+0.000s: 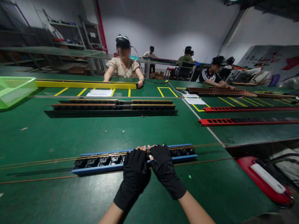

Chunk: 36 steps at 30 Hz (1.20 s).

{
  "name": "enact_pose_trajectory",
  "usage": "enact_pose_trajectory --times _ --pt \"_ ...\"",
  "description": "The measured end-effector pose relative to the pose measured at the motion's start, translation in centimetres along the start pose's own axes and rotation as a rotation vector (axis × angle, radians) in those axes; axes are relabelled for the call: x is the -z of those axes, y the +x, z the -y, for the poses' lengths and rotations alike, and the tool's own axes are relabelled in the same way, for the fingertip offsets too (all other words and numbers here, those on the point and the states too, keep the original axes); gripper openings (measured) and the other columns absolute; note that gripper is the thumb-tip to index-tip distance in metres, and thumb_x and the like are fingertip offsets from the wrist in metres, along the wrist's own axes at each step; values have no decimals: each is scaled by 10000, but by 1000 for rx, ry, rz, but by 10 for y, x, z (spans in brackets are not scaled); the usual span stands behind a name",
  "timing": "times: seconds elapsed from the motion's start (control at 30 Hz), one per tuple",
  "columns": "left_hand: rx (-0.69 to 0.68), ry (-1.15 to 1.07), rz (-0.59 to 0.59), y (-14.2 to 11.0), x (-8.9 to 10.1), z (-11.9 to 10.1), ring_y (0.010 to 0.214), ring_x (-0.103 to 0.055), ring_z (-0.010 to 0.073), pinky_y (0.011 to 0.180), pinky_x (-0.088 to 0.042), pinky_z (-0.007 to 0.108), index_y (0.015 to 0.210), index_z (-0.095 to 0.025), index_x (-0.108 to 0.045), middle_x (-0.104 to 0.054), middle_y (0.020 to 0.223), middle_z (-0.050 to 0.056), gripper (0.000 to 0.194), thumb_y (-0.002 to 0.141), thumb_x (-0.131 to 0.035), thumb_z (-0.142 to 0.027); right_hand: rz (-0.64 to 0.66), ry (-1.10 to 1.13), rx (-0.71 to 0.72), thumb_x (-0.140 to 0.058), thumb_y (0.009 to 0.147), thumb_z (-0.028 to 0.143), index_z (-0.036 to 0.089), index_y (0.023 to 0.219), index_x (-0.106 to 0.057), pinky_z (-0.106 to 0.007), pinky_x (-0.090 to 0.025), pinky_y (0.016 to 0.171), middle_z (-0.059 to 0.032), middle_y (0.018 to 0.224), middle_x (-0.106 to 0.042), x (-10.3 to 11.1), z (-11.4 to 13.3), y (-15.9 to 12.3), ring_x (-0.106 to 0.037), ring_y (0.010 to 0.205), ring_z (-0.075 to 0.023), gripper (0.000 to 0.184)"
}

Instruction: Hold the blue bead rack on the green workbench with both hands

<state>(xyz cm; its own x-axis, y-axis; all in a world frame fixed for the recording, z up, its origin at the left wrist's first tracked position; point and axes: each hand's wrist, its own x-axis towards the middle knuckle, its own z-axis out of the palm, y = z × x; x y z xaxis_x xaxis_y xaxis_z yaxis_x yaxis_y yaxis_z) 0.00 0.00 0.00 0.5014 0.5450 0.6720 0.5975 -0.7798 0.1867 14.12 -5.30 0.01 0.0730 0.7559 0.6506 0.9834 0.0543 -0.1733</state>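
On blue rail (pixel 93 169), both hands (pixel 150 164) flat, mid-rail.

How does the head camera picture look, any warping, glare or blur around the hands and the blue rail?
Head view: wide-angle warping bows the table's far edges and the blue rail; the left hand and right hand are sharp, in black fingerless gloves, lit from above with soft shadows on the green table; mild sheen on the red device; distant faces are blurred.
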Motion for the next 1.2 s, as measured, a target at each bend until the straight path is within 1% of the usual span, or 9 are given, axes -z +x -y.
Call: enact_pose_trajectory --times 0.13,0.3,0.4,0.5,0.67,0.83,1.0,1.13,1.2 --pt "-3 -2 6 0 0 0 1227 -527 305 1089 -291 472 1375 -142 -494 -619 1297 146 603 777 -549 -201 -25 -5 4 -414 956 226 216 1275 -613 -471 -287 1159 -83 1207 -673 0 0 0 -556 1191 -214 376" --pt "-15 2 -33 -1 -2 1 1216 -534 294 1086 -305 466 1366 -142 -500 -629 1279 139 578 789 -531 -172 -17 -3 8 -415 960 225 214 1266 -618 -462 -312 1140 -74 1203 -678 2 1 2 -563 1176 -212 367" --pt "-5 7 -29 -1 -2 0 1210 -539 285 1086 -305 459 1360 -145 -505 -632 1275 135 565 796 -521 -154 -32 5 12 -418 957 222 200 1271 -613 -478 -300 1146 -78 1207 -678 0 0 0 -559 1186 -223 370" --pt "-6 0 -15 -1 -1 0 1212 -538 293 1084 -309 462 1370 -145 -498 -629 1279 142 591 782 -543 -180 -44 7 15 -420 954 225 193 1278 -609 -488 -290 1153 -88 1217 -674 -3 -1 -2 -554 1202 -229 377" --pt "5 7 -1 -1 -2 1 1211 -539 300 1083 -302 464 1377 -143 -490 -628 1279 145 619 762 -550 -193 -19 -2 4 -426 950 225 204 1277 -610 -492 -294 1151 -90 1226 -668 -3 -2 -3 -551 1209 -228 376" --pt "2 -3 2 -1 -2 1 1214 -537 305 1084 -295 473 1404 -157 -463 -626 1281 144 643 768 -549 -204 0 -10 11 -442 943 224 213 1282 -608 -472 -291 1156 -84 1222 -668 -1 -2 -1 -554 1203 -219 377" --pt "-10 2 -1 -1 -2 1 1209 -537 299 1081 -310 469 1374 -139 -487 -633 1269 142 601 778 -545 -186 -37 -8 1 -416 956 220 213 1242 -632 -472 -289 1158 -82 1216 -674 -2 0 -1 -555 1200 -216 358" --pt "-15 31 -17 0 -2 1 1183 -549 292 1076 -311 459 1332 -135 -521 -648 1243 133 540 793 -529 -161 -20 4 -6 -403 961 225 206 1253 -623 -483 -291 1151 -86 1219 -670 -2 0 -1 -549 1206 -223 366" --pt "-5 28 -17 0 -2 0 1184 -547 293 1072 -314 456 1334 -141 -519 -646 1246 129 541 794 -526 -159 0 -3 -6 -412 954 225 207 1260 -619 -483 -292 1150 -90 1220 -666 -2 -1 -2 -548 1208 -224 369"
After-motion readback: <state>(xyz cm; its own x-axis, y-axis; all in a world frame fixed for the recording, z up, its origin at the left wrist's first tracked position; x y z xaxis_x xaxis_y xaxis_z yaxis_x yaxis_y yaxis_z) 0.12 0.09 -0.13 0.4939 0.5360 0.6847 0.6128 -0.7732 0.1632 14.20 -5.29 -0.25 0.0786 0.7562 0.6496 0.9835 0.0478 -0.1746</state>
